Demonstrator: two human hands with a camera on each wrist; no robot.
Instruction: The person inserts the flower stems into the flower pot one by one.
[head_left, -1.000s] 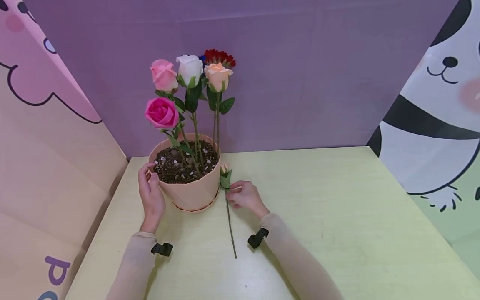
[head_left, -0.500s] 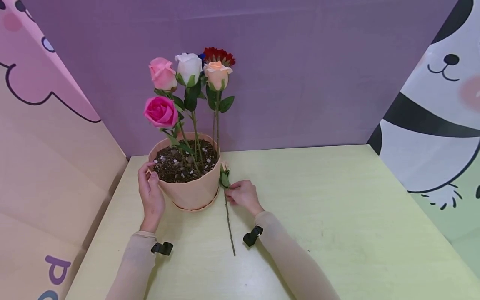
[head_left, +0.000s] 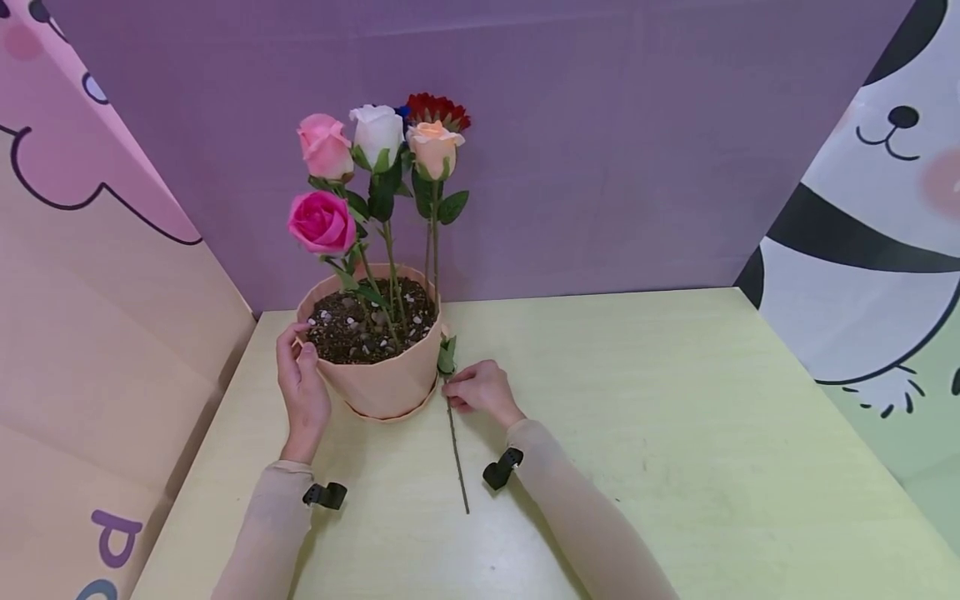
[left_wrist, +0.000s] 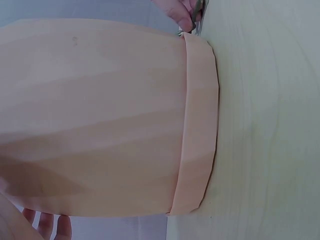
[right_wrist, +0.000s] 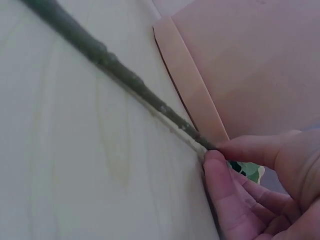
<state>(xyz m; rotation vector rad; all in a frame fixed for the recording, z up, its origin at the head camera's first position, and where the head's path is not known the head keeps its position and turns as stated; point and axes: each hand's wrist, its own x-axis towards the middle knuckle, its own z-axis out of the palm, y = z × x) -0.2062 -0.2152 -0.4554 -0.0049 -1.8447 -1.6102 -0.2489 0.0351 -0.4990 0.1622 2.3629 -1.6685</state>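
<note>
A peach flowerpot (head_left: 382,387) of dark soil stands at the left of the table, with several artificial roses upright in it. My left hand (head_left: 303,392) holds the pot at its left rim; in the left wrist view its fingertips (left_wrist: 46,224) show past the pot's side. Just right of the pot, a single rose (head_left: 454,433) lies along the table, leaves toward the back and bare stem toward me. Its bloom is mostly hidden by the pot. My right hand (head_left: 483,389) pinches that stem below the leaves, between thumb and index finger, as the right wrist view shows.
In the pot are a magenta rose (head_left: 322,222), a pink rose (head_left: 325,146), a white rose (head_left: 377,136), a peach rose (head_left: 435,150) and a red flower (head_left: 438,109) behind. A purple backdrop (head_left: 600,167) borders the pale table (head_left: 675,417) at the back.
My right hand has shifted slightly left with the rose, and its bloom has slid behind the pot's edge. The left hand keeps its place on the pot.
</note>
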